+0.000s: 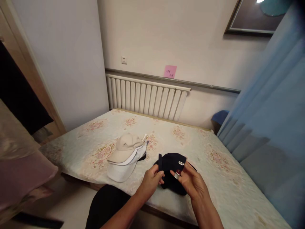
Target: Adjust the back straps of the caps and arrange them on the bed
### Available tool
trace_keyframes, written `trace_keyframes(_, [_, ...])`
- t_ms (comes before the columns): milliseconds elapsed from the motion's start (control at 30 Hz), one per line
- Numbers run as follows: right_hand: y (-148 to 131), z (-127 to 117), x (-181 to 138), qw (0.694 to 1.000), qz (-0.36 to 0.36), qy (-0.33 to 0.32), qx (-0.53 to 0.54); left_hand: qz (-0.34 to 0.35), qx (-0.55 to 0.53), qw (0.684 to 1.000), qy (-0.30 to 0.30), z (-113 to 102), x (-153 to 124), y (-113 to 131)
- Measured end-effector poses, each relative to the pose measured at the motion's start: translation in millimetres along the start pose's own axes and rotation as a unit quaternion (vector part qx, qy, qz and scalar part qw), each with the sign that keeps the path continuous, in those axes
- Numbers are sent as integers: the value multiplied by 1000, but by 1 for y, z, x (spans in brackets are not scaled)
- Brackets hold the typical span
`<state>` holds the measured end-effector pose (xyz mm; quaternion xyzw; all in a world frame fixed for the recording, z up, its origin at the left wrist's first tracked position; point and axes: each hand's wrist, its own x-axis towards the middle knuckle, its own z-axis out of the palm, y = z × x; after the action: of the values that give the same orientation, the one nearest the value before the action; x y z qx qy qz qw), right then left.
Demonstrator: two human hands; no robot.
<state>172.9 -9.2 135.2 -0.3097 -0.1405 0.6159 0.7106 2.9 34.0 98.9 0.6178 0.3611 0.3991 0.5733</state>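
A black cap [172,160] rests on the bed near its front edge, its back opening and strap turned towards me. My left hand [152,178] pinches the black strap [160,162], whose free end sticks up above the fingers. On the other side of the opening, my right hand [192,180] grips the cap's edge by a small metal buckle [177,175]. An oval metal eyelet [181,163] shows just above that hand. Left of the black cap lie several stacked caps, with a beige cap [128,142] on top and a white cap [121,171] below.
The caps lie on a bed with a floral cover [190,149]. Behind it are a white radiator [147,97] and a pink note [170,71]. A blue curtain [269,133] hangs at the right, and clothes [21,171] hang at the left.
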Motion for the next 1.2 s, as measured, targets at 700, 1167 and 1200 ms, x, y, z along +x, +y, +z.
trace_keyframes(700, [57, -37, 35, 936, -80, 87, -332, -82, -51, 989, 108, -3, -18, -41])
trace_keyframes(1167, [101, -46, 29, 550, -335, -91, -759, -90, -115, 985, 96, -10, -29, -47])
trace_keyframes(1200, [104, -48, 31, 552, -333, -94, -759, -89, -113, 985, 96, -11, -30, -47])
